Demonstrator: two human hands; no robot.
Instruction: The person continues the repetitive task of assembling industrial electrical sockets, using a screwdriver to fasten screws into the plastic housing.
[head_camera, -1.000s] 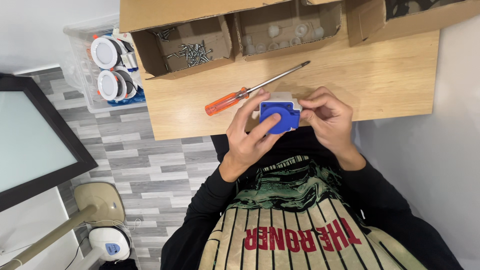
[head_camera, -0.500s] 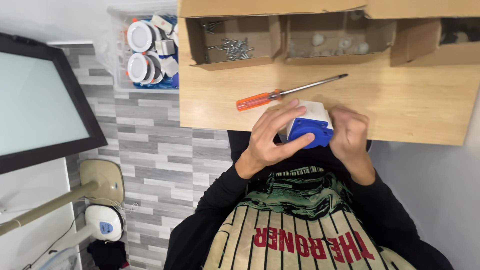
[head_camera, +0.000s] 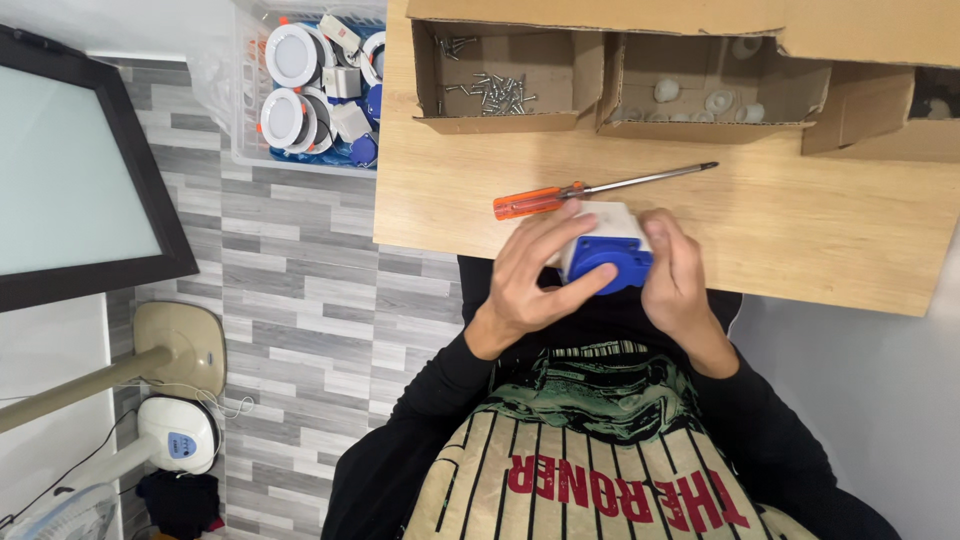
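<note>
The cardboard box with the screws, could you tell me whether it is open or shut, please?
Open: the cardboard box has no lid over it, and loose screws show inside.

One screwdriver (head_camera: 600, 190), one blue-and-white socket (head_camera: 605, 250), three cardboard compartments (head_camera: 505, 75), two hands (head_camera: 530, 280).

Both arms, in black sleeves, bend in from the sides and meet in front of the chest. The left hand (head_camera: 530, 280) is curled, palm turned inward, fingers spread forward and thumb stretched toward the right. The right hand (head_camera: 678, 275) faces it, fingers pointing forward and close together, wrist angled back toward the body. Both are closed in a grip.
</note>
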